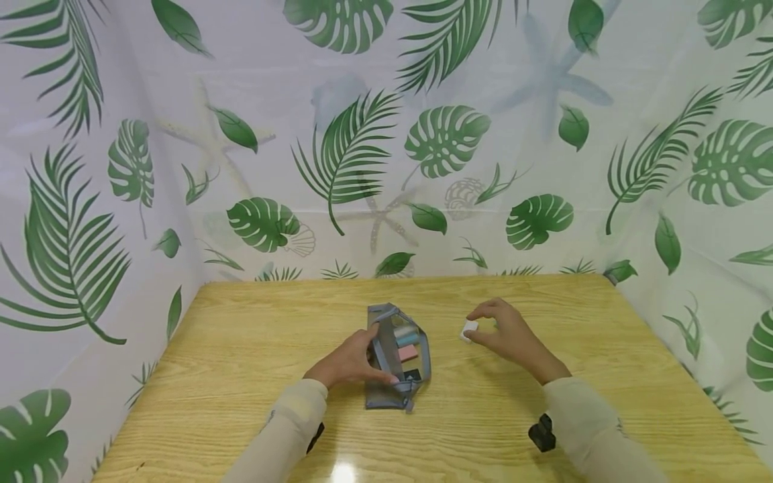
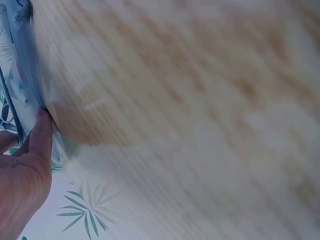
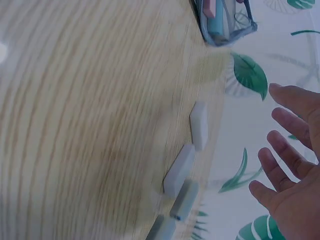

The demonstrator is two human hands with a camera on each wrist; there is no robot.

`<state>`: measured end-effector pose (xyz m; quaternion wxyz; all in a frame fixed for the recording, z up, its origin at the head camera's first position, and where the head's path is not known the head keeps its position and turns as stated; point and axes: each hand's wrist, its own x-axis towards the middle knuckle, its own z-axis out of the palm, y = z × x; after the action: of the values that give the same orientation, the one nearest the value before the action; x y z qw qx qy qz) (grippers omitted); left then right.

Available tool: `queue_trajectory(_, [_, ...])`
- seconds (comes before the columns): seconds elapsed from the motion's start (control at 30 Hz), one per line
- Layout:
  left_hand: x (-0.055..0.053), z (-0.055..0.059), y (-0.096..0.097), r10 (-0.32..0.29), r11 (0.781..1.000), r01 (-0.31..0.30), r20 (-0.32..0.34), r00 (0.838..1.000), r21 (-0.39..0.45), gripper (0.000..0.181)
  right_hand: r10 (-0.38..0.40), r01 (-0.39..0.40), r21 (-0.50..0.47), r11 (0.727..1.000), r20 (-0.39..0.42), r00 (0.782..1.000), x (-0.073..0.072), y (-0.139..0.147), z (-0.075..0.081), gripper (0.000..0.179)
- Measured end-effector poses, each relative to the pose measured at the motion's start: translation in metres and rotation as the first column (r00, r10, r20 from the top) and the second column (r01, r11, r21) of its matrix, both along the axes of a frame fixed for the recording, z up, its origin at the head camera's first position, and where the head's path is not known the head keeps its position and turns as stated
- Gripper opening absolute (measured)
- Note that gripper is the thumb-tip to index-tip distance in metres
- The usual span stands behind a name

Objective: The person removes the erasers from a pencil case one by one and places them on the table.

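Observation:
A grey see-through zip pouch (image 1: 382, 397) lies on the table with its mouth spread, and my left hand (image 1: 347, 362) grips its edge, thumb toward the near end. Through the opening show a pink block (image 1: 407, 353), a blue block (image 1: 407, 337) and a black piece (image 1: 413, 376). My right hand (image 1: 504, 332) is over a small white eraser-like block (image 1: 470, 329), thumb and forefinger on either side of it. In the right wrist view that hand (image 3: 295, 165) has spread fingers and holds nothing; two white blocks (image 3: 199, 125) and two greenish-white blocks (image 3: 185, 200) lie on the table.
The wooden table (image 1: 272, 322) meets a leaf-printed cloth (image 1: 362, 241) at the back and both sides. A dark device (image 1: 542, 433) is at the right wrist. Light glares off the table's near part.

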<state>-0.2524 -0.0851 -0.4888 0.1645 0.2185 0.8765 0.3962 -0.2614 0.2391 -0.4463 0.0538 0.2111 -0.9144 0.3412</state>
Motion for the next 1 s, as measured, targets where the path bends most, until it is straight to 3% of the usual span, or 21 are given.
queue_trajectory(0.57, [0.002, 0.003, 0.001, 0.006, 1.0, -0.006, 0.014, 1.0, 0.006, 0.119, 0.166, -0.166, 0.059, 0.984, 0.012, 0.986, 0.002, -0.039, -0.007, 0.024])
queue_trajectory(1.0, [0.002, 0.003, 0.001, 0.018, 1.0, -0.018, 0.024, 1.0, 0.003, 0.12, 0.266, -0.276, 0.094, 0.957, 0.101, 0.959, 0.008, -0.063, -0.013, 0.019])
